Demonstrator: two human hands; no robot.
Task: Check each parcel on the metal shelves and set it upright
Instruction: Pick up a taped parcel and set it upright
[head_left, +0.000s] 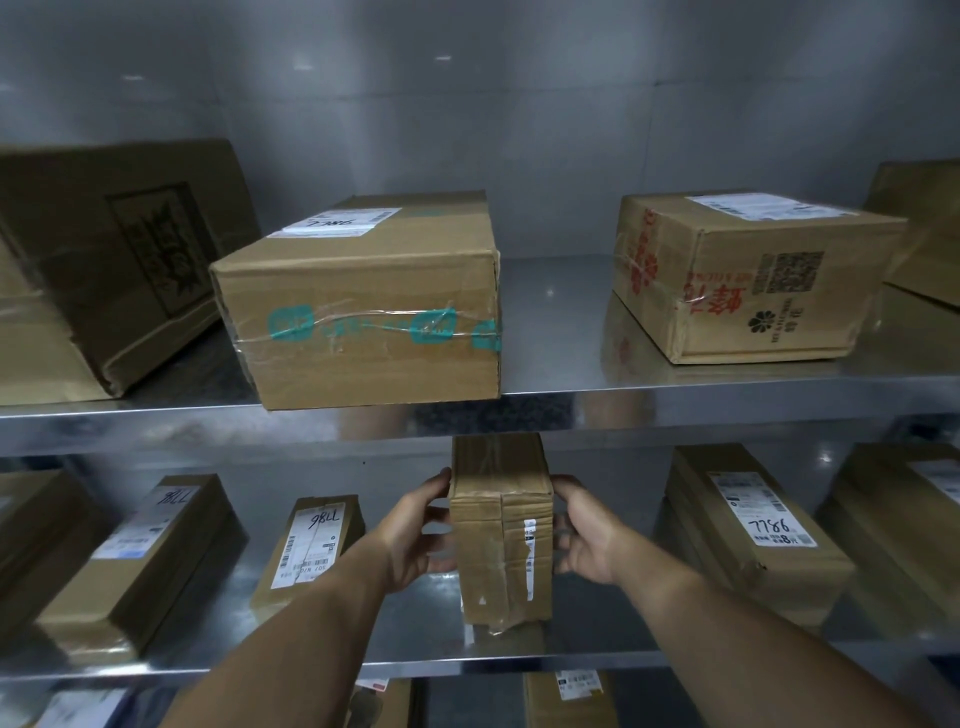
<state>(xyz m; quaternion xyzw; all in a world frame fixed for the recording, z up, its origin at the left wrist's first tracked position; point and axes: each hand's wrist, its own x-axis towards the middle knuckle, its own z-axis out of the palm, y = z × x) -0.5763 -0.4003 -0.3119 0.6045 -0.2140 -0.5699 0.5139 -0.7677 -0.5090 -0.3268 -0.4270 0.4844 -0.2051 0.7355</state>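
Your left hand (415, 530) and right hand (587, 538) flank the parcel (501, 540) on middle shelf (597, 644); other parcels (753, 525) either side, boxes (358, 312) on upper shelf (550, 332).

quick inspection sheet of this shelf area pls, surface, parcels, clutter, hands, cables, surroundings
surface: shiny metal upper shelf and shiny metal middle shelf, both carrying parcels
job's things: small brown taped cardboard parcel stands on end on the middle shelf; left flat labelled brown parcel and right flat labelled brown parcel lie either side of it; teal-taped brown cardboard box and red-printed brown cardboard box lie on the upper shelf
clutter: nothing seen
grips: left hand and right hand each hold one side of the small parcel
cables: nothing seen
surroundings: grey glossy wall behind the shelves; more cardboard parcels below, mostly cut off
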